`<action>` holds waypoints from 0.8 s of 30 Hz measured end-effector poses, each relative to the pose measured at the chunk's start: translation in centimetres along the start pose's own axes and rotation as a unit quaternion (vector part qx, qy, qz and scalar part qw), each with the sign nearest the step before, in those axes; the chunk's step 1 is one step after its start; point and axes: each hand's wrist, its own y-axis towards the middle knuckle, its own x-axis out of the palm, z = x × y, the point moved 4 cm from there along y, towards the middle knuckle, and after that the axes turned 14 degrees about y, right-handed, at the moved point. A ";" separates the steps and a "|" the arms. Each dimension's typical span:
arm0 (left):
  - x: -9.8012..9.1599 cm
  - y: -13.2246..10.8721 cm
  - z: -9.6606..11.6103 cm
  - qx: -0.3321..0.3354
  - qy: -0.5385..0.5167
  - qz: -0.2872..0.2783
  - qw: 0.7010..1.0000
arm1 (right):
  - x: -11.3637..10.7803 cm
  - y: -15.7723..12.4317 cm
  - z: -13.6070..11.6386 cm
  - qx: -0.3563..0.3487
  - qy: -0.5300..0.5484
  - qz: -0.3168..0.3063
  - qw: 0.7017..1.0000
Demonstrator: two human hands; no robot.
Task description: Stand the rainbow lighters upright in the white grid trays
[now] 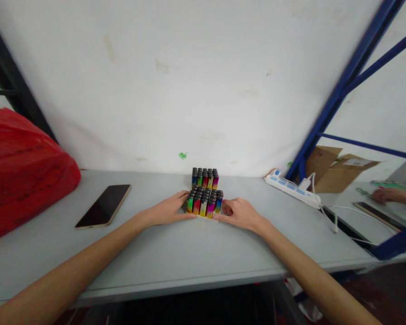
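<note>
In the middle of the grey table, a block of upright lighters (203,205) stands in several rows, with black tops and bodies in green, red, yellow, purple and blue. A pale tray edge shows under its front. My left hand (171,208) grips the block's left side, thumb at the front corner and fingers toward the back. My right hand (238,212) holds the right side, its thumb at the front corner and its fingers curled. Directly behind, close to the wall, stands a second block of similar lighters (205,177).
A dark phone (104,206) lies to the left, beyond it a red plastic bag (23,171). On the right are a white power strip (292,189) with cables, a blue rack post (338,97) and a cardboard box (336,169). Another person's hand (392,196) shows at far right.
</note>
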 end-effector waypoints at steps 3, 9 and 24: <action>0.2 -0.1 0.0 -0.007 -0.005 0.012 1.000 | 0.1 0.0 -0.5 0.023 -0.038 0.010 0.999; 1.5 0.2 -0.1 -0.043 0.052 0.071 0.995 | 0.5 0.8 0.0 0.034 -0.034 0.047 0.998; 3.3 3.3 -2.0 -0.078 0.065 0.050 0.994 | 3.3 5.5 4.5 -0.067 0.073 0.107 0.989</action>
